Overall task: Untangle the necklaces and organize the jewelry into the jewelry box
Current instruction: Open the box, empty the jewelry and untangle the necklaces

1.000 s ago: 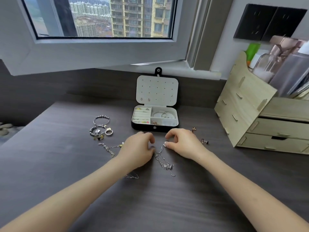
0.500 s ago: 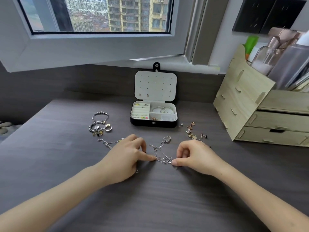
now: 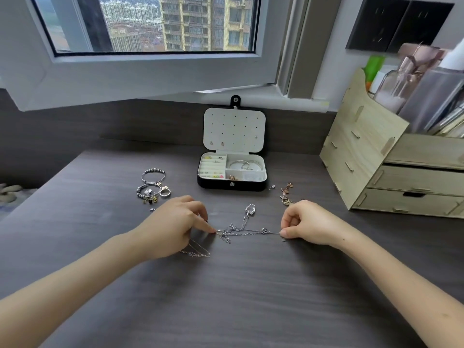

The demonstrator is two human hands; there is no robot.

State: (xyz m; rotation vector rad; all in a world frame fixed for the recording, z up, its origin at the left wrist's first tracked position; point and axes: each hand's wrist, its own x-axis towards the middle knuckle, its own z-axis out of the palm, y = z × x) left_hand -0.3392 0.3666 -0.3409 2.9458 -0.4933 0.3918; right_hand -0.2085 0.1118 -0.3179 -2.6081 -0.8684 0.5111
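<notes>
At frame centre, the left hand (image 3: 175, 226) and right hand (image 3: 310, 223) each pinch an end of the tangled silver necklaces (image 3: 238, 231) on the bench (image 3: 226, 292). The open jewelry box (image 3: 216, 182) sits just above them.

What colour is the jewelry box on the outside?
Black outside, white lining, seen in the head view: jewelry box.

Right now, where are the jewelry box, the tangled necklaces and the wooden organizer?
jewelry box (image 3: 247, 184): head view, black front wall.
tangled necklaces (image 3: 229, 232): head view, knotted middle.
wooden organizer (image 3: 364, 156): head view, slanted side panel.
</notes>
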